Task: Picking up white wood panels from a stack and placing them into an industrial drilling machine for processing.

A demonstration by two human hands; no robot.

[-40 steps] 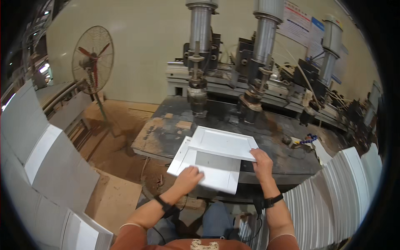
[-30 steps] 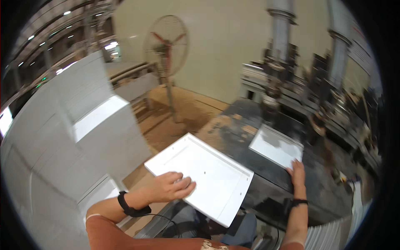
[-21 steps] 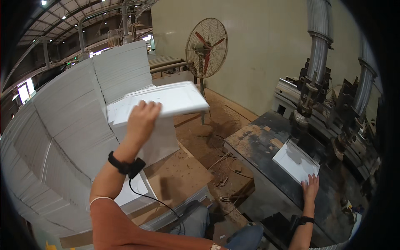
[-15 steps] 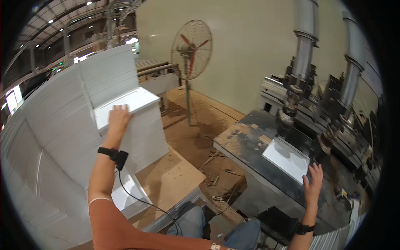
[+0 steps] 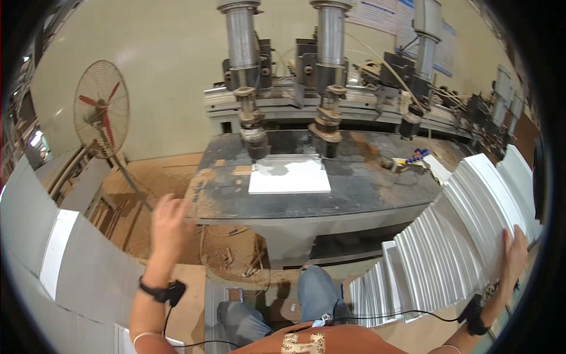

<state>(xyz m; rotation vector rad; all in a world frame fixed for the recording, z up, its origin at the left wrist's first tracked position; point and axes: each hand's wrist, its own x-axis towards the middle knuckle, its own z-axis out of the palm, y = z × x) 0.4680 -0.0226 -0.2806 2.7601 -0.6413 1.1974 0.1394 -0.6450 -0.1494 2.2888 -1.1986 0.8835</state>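
Note:
My left hand (image 5: 170, 229) is raised in the air left of the machine table's near corner. Its fingers are loosely bent, slightly blurred, and hold nothing. My right hand (image 5: 514, 255) reaches far right, fingers extended against a stack of white panels (image 5: 451, 221); how firmly it touches them is hard to see. In front of me a single white panel (image 5: 289, 182) lies flat on the dark machine table (image 5: 236, 203), under two drilling heads. Neither hand touches that panel.
Upright drilling units (image 5: 330, 88) line the table's back, continuing to the right. A caged fan (image 5: 103, 112) stands at the left on the dusty floor. More white panels (image 5: 97, 265) are stacked at my left. A cable (image 5: 401, 312) runs across my body between the wrist devices.
My view has swung right. My left hand has left the white stack on the left. My right hand has moved from beside the panel on the table to the stack on the right.

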